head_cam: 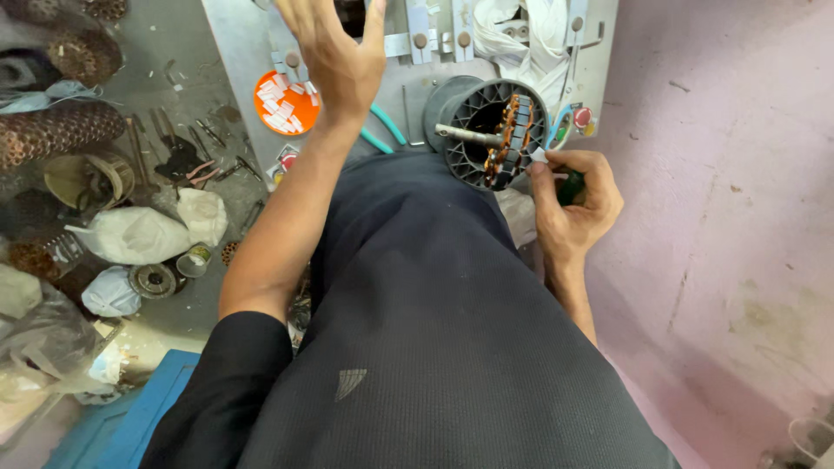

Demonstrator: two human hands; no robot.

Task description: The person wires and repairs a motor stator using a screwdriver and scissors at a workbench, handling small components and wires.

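A dark grey motor stator [491, 130] with copper windings and a steel shaft stands on the metal work plate [234, 52], just beyond my knee. My right hand [573, 204] is closed around a green-handled tool and pinches a small white slip against the stator's right rim. My left hand [334, 52] is raised over the plate with its fingers spread and nothing in it. It hovers beside an orange dish [285, 102] filled with small white slips. My dark trouser leg [417, 313] fills the middle of the view.
White cloth [521, 35] lies bunched at the plate's top. Pliers and small tools [187, 156] are scattered on the left, with white plastic bags [148, 233] and wound coils [52, 130]. A pink wall [730, 191] rises on the right. A blue edge [130, 417] shows bottom left.
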